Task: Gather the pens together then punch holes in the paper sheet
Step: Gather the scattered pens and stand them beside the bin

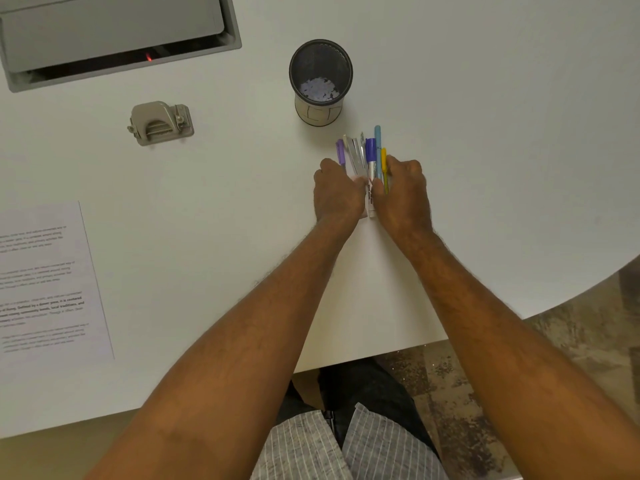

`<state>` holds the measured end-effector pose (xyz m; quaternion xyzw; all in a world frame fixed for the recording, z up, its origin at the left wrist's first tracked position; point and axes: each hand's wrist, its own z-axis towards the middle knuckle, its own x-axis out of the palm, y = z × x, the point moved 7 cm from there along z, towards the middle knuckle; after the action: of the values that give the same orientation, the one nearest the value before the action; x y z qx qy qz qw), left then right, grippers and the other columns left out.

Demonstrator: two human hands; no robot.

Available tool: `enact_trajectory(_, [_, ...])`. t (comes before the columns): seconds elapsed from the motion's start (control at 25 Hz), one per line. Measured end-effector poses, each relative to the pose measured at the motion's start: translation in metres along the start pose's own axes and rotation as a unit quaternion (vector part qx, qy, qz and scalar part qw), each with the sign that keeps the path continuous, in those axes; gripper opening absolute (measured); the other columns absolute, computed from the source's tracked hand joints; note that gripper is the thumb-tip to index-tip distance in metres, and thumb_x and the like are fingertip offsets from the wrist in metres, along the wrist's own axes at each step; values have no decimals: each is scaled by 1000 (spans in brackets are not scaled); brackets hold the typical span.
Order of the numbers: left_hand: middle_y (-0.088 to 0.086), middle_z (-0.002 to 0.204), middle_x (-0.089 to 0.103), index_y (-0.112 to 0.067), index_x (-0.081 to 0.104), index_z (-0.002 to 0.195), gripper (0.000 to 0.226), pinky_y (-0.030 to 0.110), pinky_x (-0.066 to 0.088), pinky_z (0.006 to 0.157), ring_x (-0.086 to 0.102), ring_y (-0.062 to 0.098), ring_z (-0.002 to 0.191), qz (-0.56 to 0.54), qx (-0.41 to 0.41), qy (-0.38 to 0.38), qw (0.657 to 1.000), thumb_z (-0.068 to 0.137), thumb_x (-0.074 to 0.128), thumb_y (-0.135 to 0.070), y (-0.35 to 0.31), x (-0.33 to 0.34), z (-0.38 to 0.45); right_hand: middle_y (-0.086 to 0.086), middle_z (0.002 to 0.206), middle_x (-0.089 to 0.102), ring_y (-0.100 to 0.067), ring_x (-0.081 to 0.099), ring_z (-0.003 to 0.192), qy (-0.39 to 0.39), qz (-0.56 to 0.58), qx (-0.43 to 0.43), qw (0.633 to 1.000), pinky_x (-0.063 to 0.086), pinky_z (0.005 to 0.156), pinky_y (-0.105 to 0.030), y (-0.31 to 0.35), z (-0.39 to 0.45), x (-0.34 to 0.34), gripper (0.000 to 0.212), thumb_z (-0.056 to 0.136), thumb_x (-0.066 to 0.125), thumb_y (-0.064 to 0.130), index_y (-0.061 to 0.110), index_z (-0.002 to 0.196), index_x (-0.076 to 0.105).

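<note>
Striped shirt fabric (346,445) is showing at the bottom edge, and from there both bare forearms are reaching out over the white desk (485,133). Left hand (337,192) and right hand (403,192) are pressing in from either side on the pens (367,157), which are lying bunched side by side with their tips pointing away from the person. Both hands are curled, fingers cupped against the bundle and squeezing it between them rather than either one gripping it alone. Among the cluster, a purple-capped pen (340,150) is sitting at the left edge, a blue-capped marker (371,161) in the middle, and a light blue pen (378,147) with a yellow one (383,168) at the right. Just beyond the pens, a black mesh cup (321,81) is standing upright with paper dots in its bottom. Off to the left, the hole punch (161,123) is resting alone, and the printed paper sheet (52,282) is lying flat at the left edge, well apart from both hands.
</note>
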<state>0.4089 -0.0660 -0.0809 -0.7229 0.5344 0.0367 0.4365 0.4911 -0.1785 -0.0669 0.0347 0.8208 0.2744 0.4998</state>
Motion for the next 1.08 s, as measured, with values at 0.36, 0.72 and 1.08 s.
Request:
enact_trajectory(0.36, [6,115,62,-8,55,124,41,13,36,63,53,13,94,-6,37,8,999,94,74,-30,-1,5,-7,-13,132,55,-23,62,116,-4,42,12,999,58,94,-34,-5,-3,1,50,102,66,34,14,146,54])
enact_trajectory(0.72, [8,123,60,-10,58,129,45,23,41,81,48,10,98,-5,52,6,999,95,72,-36,2,1,-11,-13,136,53,-25,62,119,-18,32,26,999,59,92,-36,-4,-6,0,52,101,67,35,14,147,51])
enact_trajectory(1.08, [10,132,61,-10,55,138,48,23,41,85,58,17,113,-22,65,35,997,98,68,-33,10,-16,-13,-9,138,51,-24,53,125,-66,-21,13,997,51,81,-33,8,-21,-5,56,99,70,38,19,147,50])
